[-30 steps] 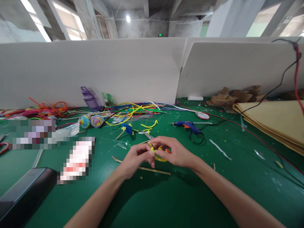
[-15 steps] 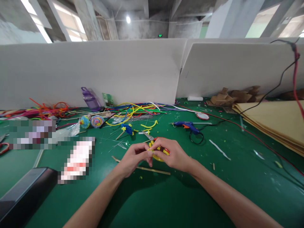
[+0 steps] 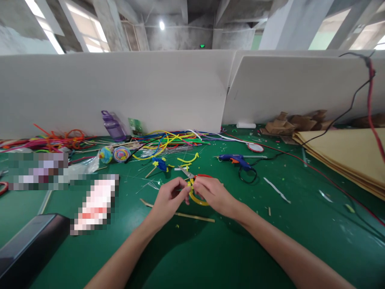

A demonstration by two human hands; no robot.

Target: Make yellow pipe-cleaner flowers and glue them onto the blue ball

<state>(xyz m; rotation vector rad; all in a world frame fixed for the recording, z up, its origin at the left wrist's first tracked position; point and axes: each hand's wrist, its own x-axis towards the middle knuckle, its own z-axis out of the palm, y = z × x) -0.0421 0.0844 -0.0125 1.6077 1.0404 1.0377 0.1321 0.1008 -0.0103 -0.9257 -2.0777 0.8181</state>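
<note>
Both my hands meet over the middle of the green table. My left hand (image 3: 170, 200) is closed, thumb and forefinger pinched at a small yellow pipe cleaner piece (image 3: 190, 184). My right hand (image 3: 212, 194) has its fingers pressed together at the other side of this piece, hiding part of it. Scissors (image 3: 188, 173) with red and yellow handles lie beneath my hands, blades pointing away to the left. Beyond them are a blue pipe cleaner shape with yellow bits on a stick (image 3: 160, 163) and loose yellow pipe cleaner pieces (image 3: 194, 158).
A thin wooden stick (image 3: 195, 217) lies just nearer than my hands. A blue glue gun (image 3: 237, 159) rests at right with its cable. Coloured pipe cleaners (image 3: 162, 140) and a purple bottle (image 3: 112, 126) line the white partition. A black box-like object (image 3: 33, 245) stands at left.
My fingertips have drawn slightly apart, and my right hand has turned flatter with its fingers closer together. More of the yellow piece and the scissor handle shows.
</note>
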